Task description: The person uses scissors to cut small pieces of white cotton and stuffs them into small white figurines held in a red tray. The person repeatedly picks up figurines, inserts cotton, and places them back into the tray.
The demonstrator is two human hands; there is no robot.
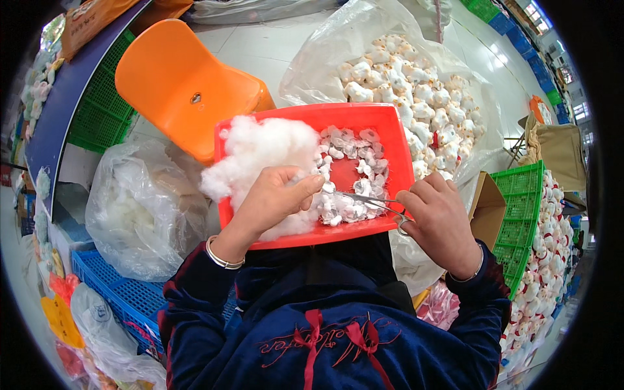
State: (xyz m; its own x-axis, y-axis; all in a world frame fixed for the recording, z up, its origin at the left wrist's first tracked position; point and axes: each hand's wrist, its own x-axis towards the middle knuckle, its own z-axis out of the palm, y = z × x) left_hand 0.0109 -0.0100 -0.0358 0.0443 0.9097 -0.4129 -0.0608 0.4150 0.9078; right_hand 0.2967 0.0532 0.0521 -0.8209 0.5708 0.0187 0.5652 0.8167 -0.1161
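Note:
A red plastic tray rests on my lap. A mound of white stuffing fibre fills its left side, and several small white toy skins lie in its right half. My left hand pinches a small white piece against the fluff. My right hand grips metal tweezers, whose tips point left toward my left fingers.
An orange plastic chair stands beyond the tray. A clear bag of stuffed white toys sits at the back right, a bag of fibre at the left. Green crates, a blue crate and a cardboard box surround me.

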